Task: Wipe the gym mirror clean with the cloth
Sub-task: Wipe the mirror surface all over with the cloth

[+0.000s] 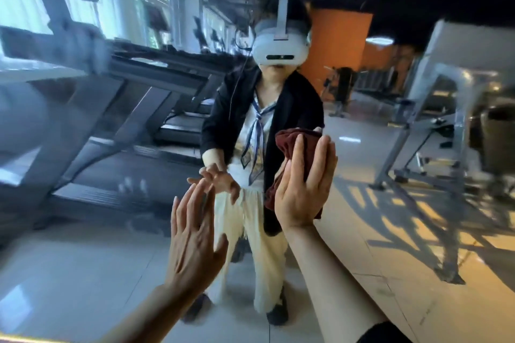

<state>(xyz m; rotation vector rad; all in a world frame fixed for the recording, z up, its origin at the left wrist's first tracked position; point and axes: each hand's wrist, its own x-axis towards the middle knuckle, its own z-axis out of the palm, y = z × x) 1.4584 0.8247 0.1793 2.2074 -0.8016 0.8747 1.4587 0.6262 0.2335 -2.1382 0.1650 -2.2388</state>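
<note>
One dark red cloth (299, 156) is the thing at work, bunched into a wad and pressed flat against the gym mirror (83, 245) a little right of the middle of the view. The right hand (302, 189) lies over the cloth with its fingers straight and close together, palm toward the glass, so the cloth is pinned between hand and mirror rather than gripped in a fist; folds of the fabric stick out above the fingertips and below the heel of the hand. Just beside it, lower and to the left, the left hand (192, 242) is spread with straight fingers, holding nothing, its fingertips at or very near the glass where they meet their own reflection; whether they actually touch cannot be told. The mirror fills nearly the whole view and shows the person's reflection (267, 125) standing square to it: a white headset over the eyes, a black jacket, a striped neck scarf and pale trousers, with both arms reaching forward. Around that reflection the glass shows treadmills (145, 108) in a row on the left beside bright windows, an orange wall (340, 47) behind, grey metal exercise frames (446, 125) on the right, and a pale glossy tiled floor (376, 153) with slanted shadows
</note>
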